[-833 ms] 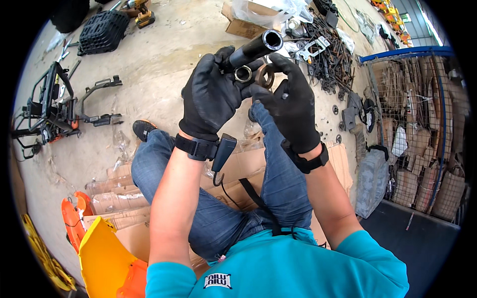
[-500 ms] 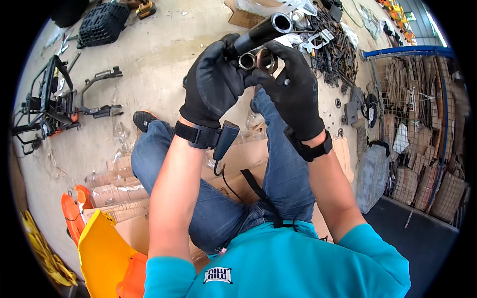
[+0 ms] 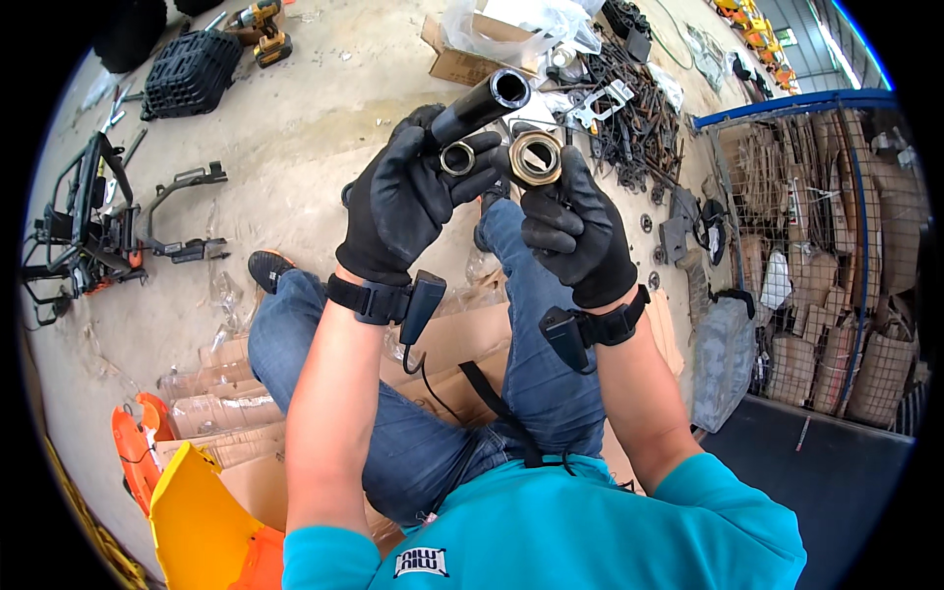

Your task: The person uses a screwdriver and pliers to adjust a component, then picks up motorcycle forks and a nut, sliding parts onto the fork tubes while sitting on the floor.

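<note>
My left hand (image 3: pixel 393 216), in a black glove, is closed around a black metal tube (image 3: pixel 470 110) that tilts up to the right, its open end away from me. A short ring-shaped end (image 3: pixel 457 172) shows just below the tube, by the fingers of that hand; whether it is joined to the tube I cannot tell. My right hand (image 3: pixel 580 226), also gloved, pinches a large brass-coloured hex nut (image 3: pixel 519 165) by its lower right side, hole facing me. A small gap separates the nut from the left fingertips.
Flattened cardboard (image 3: pixel 462 334) lies under my legs. Dark metal parts (image 3: pixel 629 118) are heaped beyond my right hand, near an open carton (image 3: pixel 457 59). A black frame (image 3: pixel 98 216), a crate (image 3: pixel 192 71) and a drill (image 3: pixel 265 34) are at left; a wire cage (image 3: pixel 816 256) stands right.
My right hand has drawn the hex nut away from the ring-shaped end and turned its hole toward me. Both hands have shifted slightly left and the tube has lowered.
</note>
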A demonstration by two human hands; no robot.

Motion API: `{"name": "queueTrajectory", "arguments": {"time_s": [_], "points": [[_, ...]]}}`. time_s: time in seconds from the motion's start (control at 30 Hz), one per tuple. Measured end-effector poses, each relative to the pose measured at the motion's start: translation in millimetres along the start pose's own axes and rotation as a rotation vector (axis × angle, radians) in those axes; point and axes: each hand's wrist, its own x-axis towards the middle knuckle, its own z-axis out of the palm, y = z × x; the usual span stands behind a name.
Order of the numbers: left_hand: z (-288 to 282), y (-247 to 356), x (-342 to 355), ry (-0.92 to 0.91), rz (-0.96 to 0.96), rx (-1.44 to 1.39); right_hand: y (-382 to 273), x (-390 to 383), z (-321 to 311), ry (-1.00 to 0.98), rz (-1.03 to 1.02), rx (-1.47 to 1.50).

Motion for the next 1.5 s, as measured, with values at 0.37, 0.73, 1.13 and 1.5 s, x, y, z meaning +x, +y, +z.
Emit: {"name": "queueTrajectory", "arguments": {"time_s": [0.37, 0.73, 1.13, 1.5], "points": [[-1, 2, -4, 0.034, 0.01, 0.018, -6, -9, 100, 0.193, -0.643, -1.182], [0, 3, -6, 0.018, 0.024, 0.012, -10, 18, 120, -0.011, -0.858, -1.845], [-3, -1, -7, 0.034, 0.069, -0.043, 10, 36, 90, 0.053, -0.779, -1.73], [1, 2, -8, 0.068, 0.07, -0.015, 13, 36, 96, 0.091, -0.687, -1.634]]}}
